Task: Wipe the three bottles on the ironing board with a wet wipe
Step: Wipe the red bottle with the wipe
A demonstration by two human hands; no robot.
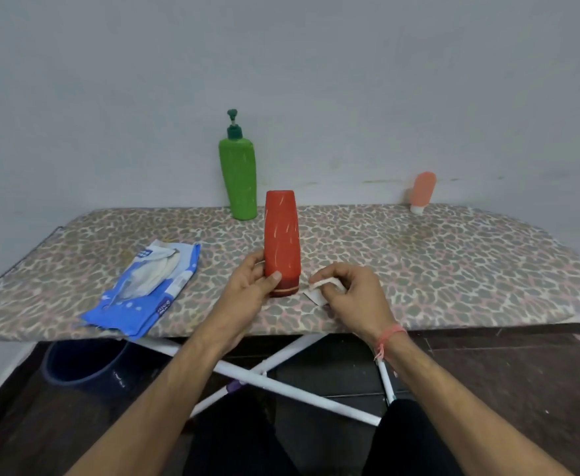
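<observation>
Steadying the red bottle (281, 242) near the ironing board (453, 269) front edge, the left hand (247, 290) is grasping its base while the right hand (350, 297) is pinching the wet wipe (319, 286), probably about to rub the bottle's side.

Standing cap-down on the ironing board (419, 269), near its front edge: squeeze bottle (281, 235). Behind it, slightly left: pump bottle (239, 176). Far right, at the back edge: small tube (423, 190). Left: wipes pack (144, 290).
</observation>
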